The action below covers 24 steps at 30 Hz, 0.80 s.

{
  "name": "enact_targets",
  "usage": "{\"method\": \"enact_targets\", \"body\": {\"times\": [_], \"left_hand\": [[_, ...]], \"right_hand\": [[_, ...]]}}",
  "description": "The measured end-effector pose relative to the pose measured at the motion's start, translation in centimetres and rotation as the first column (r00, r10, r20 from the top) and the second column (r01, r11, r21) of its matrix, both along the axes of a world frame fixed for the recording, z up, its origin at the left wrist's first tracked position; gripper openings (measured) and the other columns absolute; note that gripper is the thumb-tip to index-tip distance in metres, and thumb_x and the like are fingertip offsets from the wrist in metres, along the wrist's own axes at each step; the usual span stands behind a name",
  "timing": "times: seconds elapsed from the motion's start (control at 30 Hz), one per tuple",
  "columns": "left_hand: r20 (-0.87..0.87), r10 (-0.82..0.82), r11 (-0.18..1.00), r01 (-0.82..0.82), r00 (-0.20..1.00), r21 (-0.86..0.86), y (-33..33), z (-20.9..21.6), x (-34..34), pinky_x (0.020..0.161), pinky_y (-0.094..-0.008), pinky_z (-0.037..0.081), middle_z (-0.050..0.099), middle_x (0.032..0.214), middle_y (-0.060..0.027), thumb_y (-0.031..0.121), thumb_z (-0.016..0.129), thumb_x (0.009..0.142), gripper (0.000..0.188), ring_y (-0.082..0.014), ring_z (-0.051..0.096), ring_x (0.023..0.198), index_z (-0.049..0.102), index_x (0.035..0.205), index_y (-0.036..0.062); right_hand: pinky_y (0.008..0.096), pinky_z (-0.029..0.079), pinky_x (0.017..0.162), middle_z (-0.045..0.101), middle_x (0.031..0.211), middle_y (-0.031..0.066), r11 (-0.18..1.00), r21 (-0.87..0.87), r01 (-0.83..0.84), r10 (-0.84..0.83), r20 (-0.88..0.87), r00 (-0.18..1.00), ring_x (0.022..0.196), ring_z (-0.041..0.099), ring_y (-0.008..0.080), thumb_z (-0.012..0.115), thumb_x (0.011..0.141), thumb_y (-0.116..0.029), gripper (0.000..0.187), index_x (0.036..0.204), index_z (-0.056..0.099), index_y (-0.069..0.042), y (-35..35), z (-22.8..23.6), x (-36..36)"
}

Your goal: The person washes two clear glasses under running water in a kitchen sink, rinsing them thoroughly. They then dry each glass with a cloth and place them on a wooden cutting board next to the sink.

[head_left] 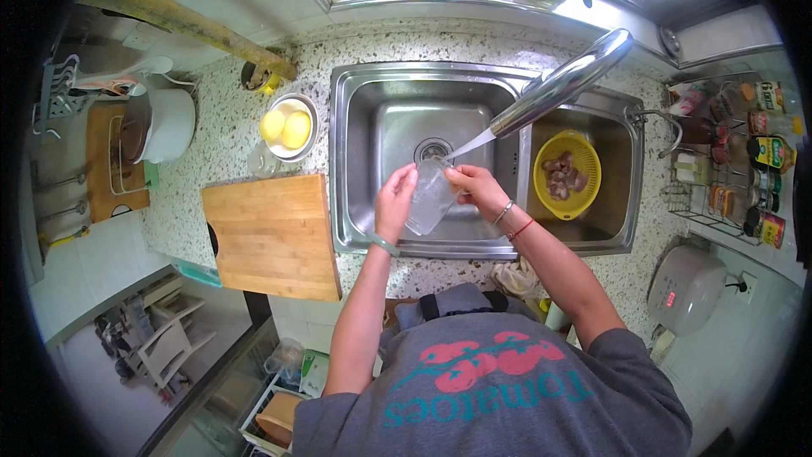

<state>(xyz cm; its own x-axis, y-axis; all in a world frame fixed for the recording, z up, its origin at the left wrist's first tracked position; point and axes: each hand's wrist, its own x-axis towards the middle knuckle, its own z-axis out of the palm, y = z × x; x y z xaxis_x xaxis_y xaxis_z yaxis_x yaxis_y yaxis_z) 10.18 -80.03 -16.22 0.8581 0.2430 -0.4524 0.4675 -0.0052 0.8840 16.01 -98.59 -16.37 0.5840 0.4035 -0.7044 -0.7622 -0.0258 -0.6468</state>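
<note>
Over the left basin of a steel double sink [355, 241], my left hand [395, 201] grips one side of what looks like a clear plastic bag [430, 196]. On its other side, my right hand [480, 189] pinches the upper edge between thumb and fingers. A metal faucet [541, 95] reaches in from the upper right, and a stream of water runs from its tip down to the bag's top. The drain [434, 149] lies just beyond the bag. The bag is see-through, so its contents, if any, are hard to make out.
In the right basin stands a yellow colander [595, 190] with raw meat pieces [562, 175]. Left of the sink lie a wooden cutting board [275, 237] and a white bowl [311, 131] with yellow round items [296, 129]. A white pot [172, 125] and a spice rack [727, 220] flank the counter.
</note>
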Motion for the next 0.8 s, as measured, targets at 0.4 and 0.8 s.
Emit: {"method": "enact_targets", "body": {"times": [0.4,0.8], "left_hand": [[0.080,0.013,0.998,-0.018,0.997,0.064,0.6,2.9,0.0,0.082,-0.0264,0.045,0.063,0.108,-0.0020,0.038,0.046,0.100,0.040,-0.0109,0.057,0.099,0.062,0.116,0.0052],[-0.229,0.146,0.772,-0.255,0.962,-0.582,-0.8,0.1,-2.2,0.093,-0.0411,0.047,0.037,0.143,-0.0115,0.038,0.045,0.100,0.053,-0.0252,0.044,0.125,0.032,0.146,0.0141]], "right_hand": [[0.0209,0.037,0.053,0.049,0.068,-0.0044,0.824,0.334,0.457,-0.218,-0.558,0.800,0.052,0.034,0.0043,0.060,0.094,-0.034,0.025,0.081,0.056,-0.013,-0.2,-2.5,-3.5],[0.0331,0.044,0.060,0.050,0.071,0.0070,0.860,-0.489,0.148,0.462,0.867,0.185,0.069,0.048,0.0256,0.074,0.075,-0.020,0.024,0.073,0.055,-0.007,1.3,3.6,-1.0]]}}
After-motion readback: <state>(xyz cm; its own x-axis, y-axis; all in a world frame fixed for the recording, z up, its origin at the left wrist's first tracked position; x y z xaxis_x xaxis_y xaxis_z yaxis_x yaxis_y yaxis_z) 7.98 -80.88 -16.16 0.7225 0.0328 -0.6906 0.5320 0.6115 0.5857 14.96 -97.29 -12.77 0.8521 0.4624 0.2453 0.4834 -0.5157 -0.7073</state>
